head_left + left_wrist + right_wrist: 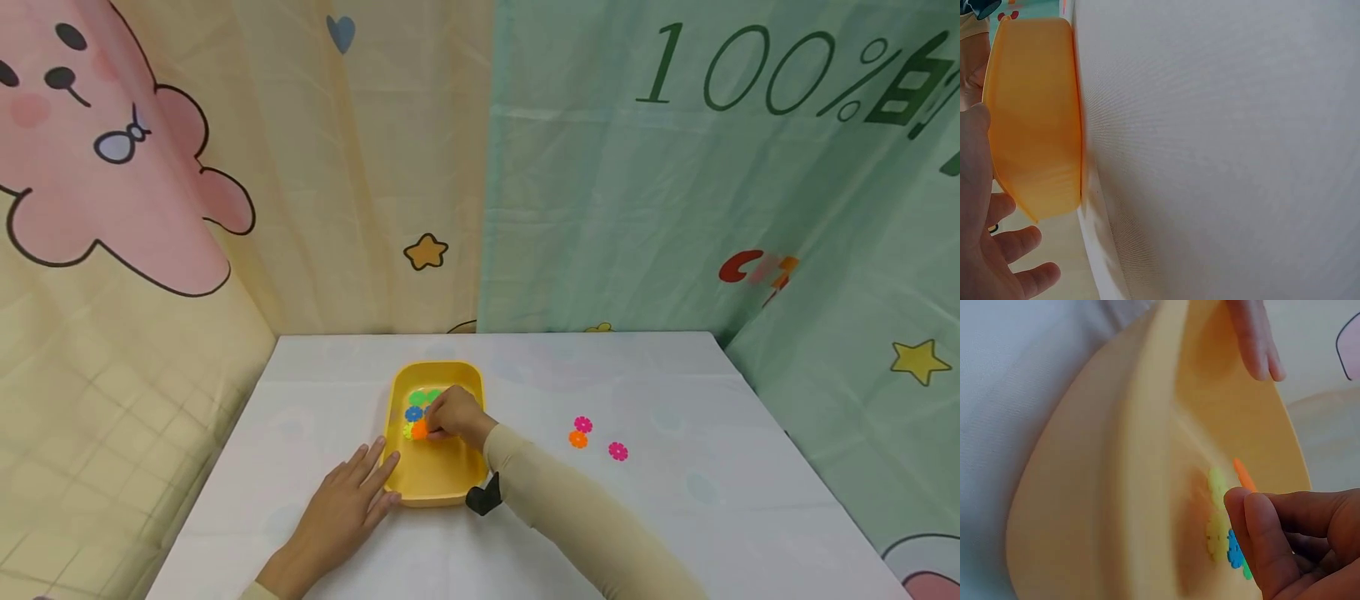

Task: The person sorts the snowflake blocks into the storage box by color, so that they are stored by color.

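A yellow tray (435, 483) holds several flower-shaped plastic discs. Inside it my right hand (459, 414) pinches an orange flower-shaped disc (419, 429), whose edge shows by the thumb and finger in the right wrist view. Close by in the tray lie green discs (417, 398), a blue disc (413, 413) and a yellow-green disc (408, 431); the hand hides part of the group. My left hand (341, 508), fingers spread and fairly straight, touches the tray's left rim; the left wrist view shows it beside the tray's outer wall (1035, 119).
Right of the tray, two pink discs (618, 451) and another orange disc (578, 439) lie on the white tablecloth (675, 533). Printed curtains (360, 183) stand behind and beside the table. A black strap end (483, 495) hangs at the right wrist, near the tray's corner.
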